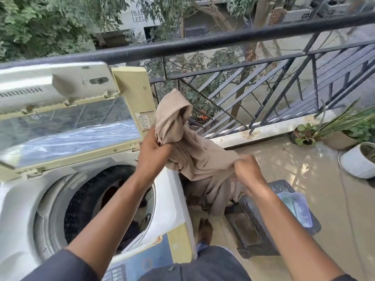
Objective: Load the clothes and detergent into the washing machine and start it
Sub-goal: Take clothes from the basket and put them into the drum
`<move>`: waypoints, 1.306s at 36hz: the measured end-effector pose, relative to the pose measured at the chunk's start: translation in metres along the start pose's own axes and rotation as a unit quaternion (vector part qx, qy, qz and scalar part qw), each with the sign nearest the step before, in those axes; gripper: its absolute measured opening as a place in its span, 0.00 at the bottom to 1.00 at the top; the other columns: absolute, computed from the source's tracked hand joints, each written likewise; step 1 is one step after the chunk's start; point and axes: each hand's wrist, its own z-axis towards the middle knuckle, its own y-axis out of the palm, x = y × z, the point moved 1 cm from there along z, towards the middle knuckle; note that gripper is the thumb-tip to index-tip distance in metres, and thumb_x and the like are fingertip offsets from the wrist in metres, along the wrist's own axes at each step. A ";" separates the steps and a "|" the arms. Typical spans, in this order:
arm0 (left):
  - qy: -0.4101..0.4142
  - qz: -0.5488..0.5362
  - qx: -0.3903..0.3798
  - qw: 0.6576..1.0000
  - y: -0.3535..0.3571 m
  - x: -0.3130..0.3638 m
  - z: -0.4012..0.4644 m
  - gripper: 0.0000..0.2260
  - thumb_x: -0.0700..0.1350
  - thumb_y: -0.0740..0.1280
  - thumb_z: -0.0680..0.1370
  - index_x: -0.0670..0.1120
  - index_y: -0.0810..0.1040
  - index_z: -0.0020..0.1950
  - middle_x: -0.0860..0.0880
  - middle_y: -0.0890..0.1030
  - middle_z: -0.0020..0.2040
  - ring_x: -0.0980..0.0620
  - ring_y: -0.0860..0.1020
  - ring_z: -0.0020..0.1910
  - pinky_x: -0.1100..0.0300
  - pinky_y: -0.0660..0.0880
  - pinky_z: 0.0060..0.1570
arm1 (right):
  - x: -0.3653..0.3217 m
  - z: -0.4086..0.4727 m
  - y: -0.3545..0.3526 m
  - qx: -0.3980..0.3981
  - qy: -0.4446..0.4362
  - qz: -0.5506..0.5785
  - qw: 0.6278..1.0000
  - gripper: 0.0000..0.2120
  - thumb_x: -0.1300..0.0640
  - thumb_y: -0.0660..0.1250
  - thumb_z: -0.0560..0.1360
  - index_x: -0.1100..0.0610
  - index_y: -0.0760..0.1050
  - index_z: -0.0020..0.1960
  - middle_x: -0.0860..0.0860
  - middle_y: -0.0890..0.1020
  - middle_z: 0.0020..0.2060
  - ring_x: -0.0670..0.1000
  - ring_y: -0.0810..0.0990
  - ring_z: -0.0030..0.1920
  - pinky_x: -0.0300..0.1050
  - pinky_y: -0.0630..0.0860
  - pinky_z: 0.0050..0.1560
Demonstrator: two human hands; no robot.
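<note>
Right now I see both hands up on a beige garment (194,151), held above the gap between the washer (24,199) and a dark wicker basket (261,226). My left hand (154,153) has its fingers curled tight round a bunched fold near the top, over the washer's right rim. My right hand (248,168) pinches the cloth lower down, fingers closed on it. The garment's tail hangs down into the basket. The lid (67,126) stands raised, and the drum (97,203) is open with dark clothes inside. Potted plants (332,132) sit by the railing (203,44).
</note>
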 end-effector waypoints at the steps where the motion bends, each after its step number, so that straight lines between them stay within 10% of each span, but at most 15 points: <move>1: -0.012 0.008 -0.009 1.000 0.001 -0.003 -0.001 0.22 0.38 0.72 0.72 0.61 0.78 0.59 0.58 0.85 0.54 0.57 0.83 0.56 0.47 0.81 0.62 | -0.014 -0.007 -0.005 -0.008 -0.016 0.022 1.000 0.18 0.54 0.60 0.65 0.53 0.85 0.49 0.56 0.88 0.41 0.60 0.87 0.44 0.63 0.86 0.47; 6: -0.001 0.038 -0.132 0.991 0.012 -0.015 -0.007 0.29 0.53 0.82 0.71 0.59 0.72 0.67 0.57 0.82 0.62 0.62 0.81 0.59 0.61 0.80 0.59 | -0.076 -0.045 -0.016 -0.038 -0.132 0.077 0.987 0.17 0.58 0.60 0.67 0.58 0.85 0.46 0.63 0.86 0.37 0.64 0.86 0.41 0.66 0.84 0.48; 10: 0.067 0.151 -0.173 0.971 0.033 -0.021 -0.006 0.46 0.71 0.81 0.62 0.57 0.68 0.74 0.52 0.77 0.68 0.53 0.76 0.69 0.50 0.77 0.67 | -0.100 -0.068 -0.008 -0.049 -0.195 0.080 0.976 0.19 0.51 0.62 0.60 0.63 0.79 0.42 0.54 0.80 0.33 0.54 0.75 0.35 0.53 0.72 0.37; 18: 0.043 0.150 -0.063 0.986 0.041 -0.008 -0.008 0.10 0.46 0.62 0.66 0.58 0.76 0.43 0.58 0.81 0.34 0.44 0.82 0.37 0.53 0.77 0.35 | -0.102 -0.083 -0.010 -0.158 -0.281 0.118 0.939 0.08 0.60 0.70 0.79 0.57 0.83 0.57 0.56 0.87 0.52 0.52 0.84 0.54 0.54 0.80 0.55; 22: 0.061 0.139 -0.042 0.987 0.035 -0.002 0.000 0.08 0.45 0.63 0.67 0.55 0.78 0.41 0.56 0.83 0.32 0.46 0.83 0.34 0.43 0.83 0.36 | -0.075 -0.065 -0.017 -0.114 -0.258 0.041 0.959 0.29 0.71 0.65 0.74 0.39 0.76 0.63 0.43 0.84 0.54 0.43 0.82 0.56 0.43 0.79 0.58; 31: 0.126 0.112 0.012 0.986 0.018 0.037 0.010 0.06 0.48 0.66 0.72 0.47 0.79 0.38 0.53 0.81 0.33 0.55 0.76 0.34 0.52 0.77 0.36 | 0.004 -0.021 0.016 -0.163 -0.053 -0.197 0.965 0.50 0.39 0.80 0.68 0.52 0.58 0.81 0.48 0.72 0.74 0.53 0.73 0.74 0.41 0.70 0.63; 40: 0.141 0.186 0.032 0.972 -0.009 0.046 0.009 0.15 0.50 0.71 0.76 0.43 0.73 0.36 0.48 0.75 0.30 0.52 0.69 0.35 0.51 0.71 0.32 | 0.009 -0.003 0.039 -0.101 -0.093 -0.228 0.964 0.10 0.51 0.66 0.79 0.55 0.82 0.55 0.54 0.86 0.52 0.59 0.83 0.56 0.52 0.80 0.52; 47: 0.086 0.283 0.009 0.955 -0.016 0.028 0.006 0.10 0.53 0.65 0.70 0.48 0.77 0.46 0.49 0.83 0.39 0.41 0.79 0.41 0.54 0.74 0.36 | -0.040 -0.006 0.003 -0.080 -0.141 -0.153 0.975 0.11 0.57 0.58 0.76 0.53 0.80 0.44 0.54 0.86 0.51 0.56 0.82 0.51 0.48 0.75 0.49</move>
